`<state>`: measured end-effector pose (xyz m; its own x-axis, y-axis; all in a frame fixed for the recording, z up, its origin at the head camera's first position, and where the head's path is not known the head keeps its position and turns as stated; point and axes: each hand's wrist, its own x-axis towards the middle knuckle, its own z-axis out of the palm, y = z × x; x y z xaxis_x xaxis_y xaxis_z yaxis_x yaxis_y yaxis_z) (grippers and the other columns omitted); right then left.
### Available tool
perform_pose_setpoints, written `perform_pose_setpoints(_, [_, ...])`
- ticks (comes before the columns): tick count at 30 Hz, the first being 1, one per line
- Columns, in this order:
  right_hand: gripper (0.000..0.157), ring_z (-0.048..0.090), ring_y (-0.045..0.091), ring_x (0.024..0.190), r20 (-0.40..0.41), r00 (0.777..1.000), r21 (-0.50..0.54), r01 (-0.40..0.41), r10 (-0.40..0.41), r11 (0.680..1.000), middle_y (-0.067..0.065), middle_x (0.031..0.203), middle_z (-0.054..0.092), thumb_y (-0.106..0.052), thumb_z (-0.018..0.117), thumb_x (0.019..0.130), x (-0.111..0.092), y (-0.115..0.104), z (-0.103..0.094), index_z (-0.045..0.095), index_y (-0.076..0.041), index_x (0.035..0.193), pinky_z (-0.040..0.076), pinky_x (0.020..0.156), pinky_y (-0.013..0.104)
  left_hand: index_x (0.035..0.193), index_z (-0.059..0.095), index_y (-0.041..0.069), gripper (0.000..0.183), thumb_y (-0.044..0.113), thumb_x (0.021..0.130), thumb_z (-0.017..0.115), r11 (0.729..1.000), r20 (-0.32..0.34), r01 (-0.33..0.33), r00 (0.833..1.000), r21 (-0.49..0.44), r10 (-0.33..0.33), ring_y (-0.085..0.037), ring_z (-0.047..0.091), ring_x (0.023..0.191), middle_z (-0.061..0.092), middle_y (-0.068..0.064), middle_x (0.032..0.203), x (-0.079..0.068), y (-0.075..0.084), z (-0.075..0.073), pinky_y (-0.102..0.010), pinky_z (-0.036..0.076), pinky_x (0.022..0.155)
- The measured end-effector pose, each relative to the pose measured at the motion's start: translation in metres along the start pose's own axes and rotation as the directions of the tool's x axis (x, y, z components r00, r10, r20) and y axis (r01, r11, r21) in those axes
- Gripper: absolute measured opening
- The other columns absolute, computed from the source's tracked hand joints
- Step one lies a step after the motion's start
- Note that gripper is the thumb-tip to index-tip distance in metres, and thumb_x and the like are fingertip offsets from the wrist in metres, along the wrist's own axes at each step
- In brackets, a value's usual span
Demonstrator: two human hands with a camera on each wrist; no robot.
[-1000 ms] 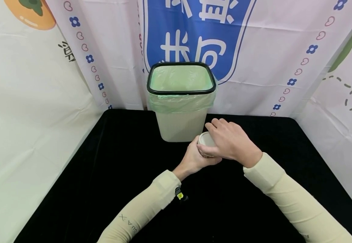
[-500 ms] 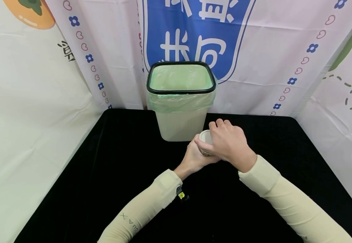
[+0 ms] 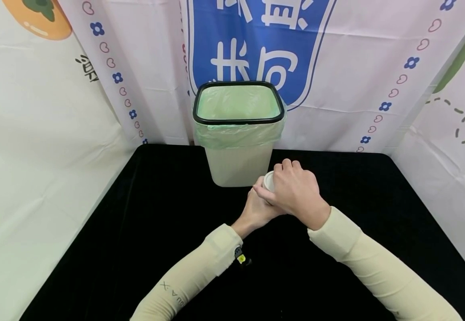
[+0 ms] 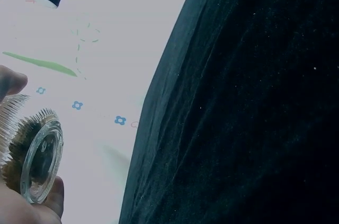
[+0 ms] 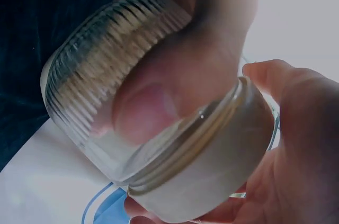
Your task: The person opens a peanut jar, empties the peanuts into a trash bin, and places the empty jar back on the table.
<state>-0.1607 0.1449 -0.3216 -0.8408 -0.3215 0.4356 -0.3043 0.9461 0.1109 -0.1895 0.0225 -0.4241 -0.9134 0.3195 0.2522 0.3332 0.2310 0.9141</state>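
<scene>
A ribbed clear glass jar (image 5: 100,60) with brownish contents is held in the air in front of the bin. My left hand (image 3: 255,210) grips its body, the thumb pressed along the glass in the right wrist view. Over the top, my right hand (image 3: 296,189) curls its fingers and thumb around the white lid (image 5: 212,166). Part of the neck's thread shows between glass and lid. In the left wrist view the jar's thick round base (image 4: 43,161) faces the camera. From the head view, most of the jar is hidden behind the hands.
A pale waste bin (image 3: 238,162) with a black rim and green liner stands at the back of the black-covered table (image 3: 168,214). White printed cloth (image 3: 356,67) hangs behind and on both sides. A small dark device with a yellow spot (image 3: 240,256) sits by the left cuff.
My right hand has turned over the lid, its wrist swinging left and toward the body while the thumb slid left. The left hand keeps its grip on the jar, nearly still.
</scene>
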Motion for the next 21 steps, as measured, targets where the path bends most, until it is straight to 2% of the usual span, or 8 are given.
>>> perform_pose_setpoints(5, [0.063, 0.065, 0.037, 0.078, -0.038, 0.999, -0.016, 0.015, -0.016, 1.000, 0.020, 0.083, 0.065, -0.055, 0.066, 0.092, -0.0003, -0.0001, 0.0034, 0.070, 0.007, 0.087, 0.057, 0.053, 0.049, 0.146, 0.047, 0.005, 0.082, 0.021, 0.080, 0.092, 1.000, 0.002, -0.019, 1.000, 0.003, 0.019, -0.027, 0.066, 0.121, 0.064, -0.012, 0.137, -0.0007, 0.0002, -0.0003, -0.041, 0.057, 0.102])
perform_pose_setpoints(11, [0.054, 0.065, 0.037, 0.076, -0.052, 0.997, -0.020, 0.048, -0.049, 0.999, 0.020, 0.082, 0.066, -0.047, 0.064, 0.095, -0.0003, 0.0012, 0.0070, 0.068, 0.006, 0.084, 0.058, 0.053, 0.049, 0.147, 0.047, 0.005, 0.083, 0.023, 0.080, 0.092, 1.000, 0.003, -0.017, 1.000, -0.017, 0.017, -0.027, 0.065, 0.121, 0.063, -0.012, 0.137, -0.0017, -0.0006, -0.0011, -0.042, 0.057, 0.101])
perform_pose_setpoints(21, [0.053, 0.063, 0.035, 0.072, -0.070, 0.989, -0.005, 0.129, -0.129, 0.992, 0.018, 0.079, 0.063, -0.047, 0.065, 0.096, -0.0012, 0.0069, 0.0076, 0.065, 0.004, 0.081, 0.058, 0.053, 0.045, 0.151, 0.044, 0.006, 0.085, 0.023, 0.082, 0.090, 0.998, 0.020, -0.005, 1.000, -0.055, 0.007, -0.027, 0.065, 0.120, 0.060, -0.013, 0.141, -0.0023, -0.0026, -0.0014, -0.040, 0.058, 0.099])
